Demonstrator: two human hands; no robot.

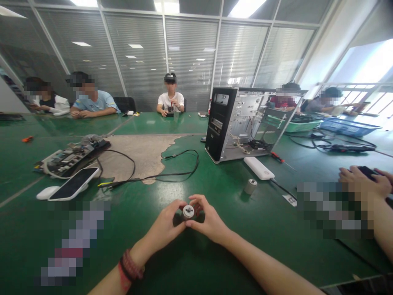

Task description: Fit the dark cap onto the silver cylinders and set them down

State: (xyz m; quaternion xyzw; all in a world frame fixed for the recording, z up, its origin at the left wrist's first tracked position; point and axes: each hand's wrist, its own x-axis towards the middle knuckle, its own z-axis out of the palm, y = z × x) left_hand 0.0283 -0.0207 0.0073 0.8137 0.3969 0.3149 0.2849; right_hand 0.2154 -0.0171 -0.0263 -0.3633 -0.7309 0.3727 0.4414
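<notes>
Between the fingertips of both hands is a small round metal motor [188,212], its light end face with a central shaft turned up toward me. My left hand [167,223] grips it from the left with thumb and fingers. On the other side my right hand [210,219] is curled about it, thumb low at the near edge and fingers behind. The motor's lower part is mostly hidden by the hands. A similar silver metal cylinder [250,187] stands on the green table [215,184] beyond my right hand.
An opened black computer case [221,127] stands ahead, with a white power bank [259,168] before it. A phone [74,184], a circuit assembly [72,155] and a black cable [166,175] lie leftward. A co-worker's hands [365,180] are at right; other people sit across.
</notes>
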